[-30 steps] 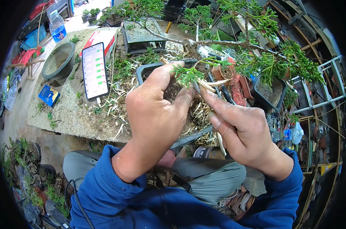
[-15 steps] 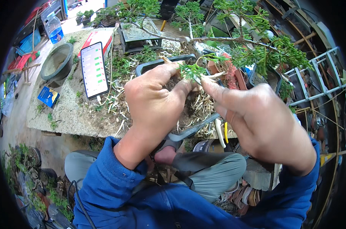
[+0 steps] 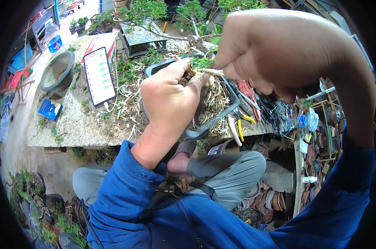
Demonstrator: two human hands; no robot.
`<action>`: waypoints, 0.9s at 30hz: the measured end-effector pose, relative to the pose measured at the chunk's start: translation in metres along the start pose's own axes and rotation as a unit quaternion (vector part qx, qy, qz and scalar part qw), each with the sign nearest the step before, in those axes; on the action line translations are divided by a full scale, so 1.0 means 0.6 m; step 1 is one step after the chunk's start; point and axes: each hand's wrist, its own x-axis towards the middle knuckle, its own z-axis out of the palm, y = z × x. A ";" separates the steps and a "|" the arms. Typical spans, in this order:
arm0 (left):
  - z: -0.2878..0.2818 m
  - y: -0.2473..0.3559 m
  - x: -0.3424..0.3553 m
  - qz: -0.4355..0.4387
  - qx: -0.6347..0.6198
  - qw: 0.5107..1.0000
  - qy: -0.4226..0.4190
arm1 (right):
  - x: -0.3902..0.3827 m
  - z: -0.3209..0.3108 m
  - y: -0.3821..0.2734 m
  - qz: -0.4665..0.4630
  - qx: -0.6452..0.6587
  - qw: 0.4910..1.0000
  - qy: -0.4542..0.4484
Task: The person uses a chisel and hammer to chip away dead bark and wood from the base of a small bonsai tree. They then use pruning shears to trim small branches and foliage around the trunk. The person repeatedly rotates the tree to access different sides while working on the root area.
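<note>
My left hand [image 3: 169,95] is closed around a juniper stem with a small green sprig [image 3: 200,62] above its thumb, over a dark plastic pot [image 3: 202,133]. A pale stripped piece of wood [image 3: 213,72] runs from there toward my right hand [image 3: 275,50]. That hand is raised at upper right, fingers curled beside the stem; what they grip is hidden. Pale wood shavings [image 3: 215,99] lie in the pot. A white-handled tool [image 3: 234,132] and a yellow-handled tool [image 3: 240,129] lie by its right corner.
A phone [image 3: 98,76], grey bowl [image 3: 57,72], blue box [image 3: 50,110] and water bottle [image 3: 54,39] stand or lie left on the concrete slab [image 3: 63,133]. A black tray [image 3: 142,45] sits behind. Branches spread across the top. Clutter and a grey block [image 3: 279,178] are lower right.
My right hand has swung up and right from low beside my left hand, now covering much foliage. My left hand has shifted slightly and still grips the stem. The white- and yellow-handled tools have come into view.
</note>
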 end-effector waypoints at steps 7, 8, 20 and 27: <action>0.000 -0.001 0.000 0.004 0.008 1.000 0.002 | -0.016 -0.001 -0.059 0.068 -0.062 0.996 0.023; 0.001 -0.001 0.000 0.001 -0.001 1.000 0.005 | -0.018 0.020 -0.025 0.014 -0.054 0.997 0.056; 0.013 -0.019 -0.014 -0.025 -0.143 0.989 0.012 | 0.038 0.307 0.130 -0.236 0.194 0.869 0.388; 0.002 -0.023 -0.020 0.013 -0.089 0.996 0.012 | 0.079 0.376 0.150 -0.254 0.228 0.816 0.467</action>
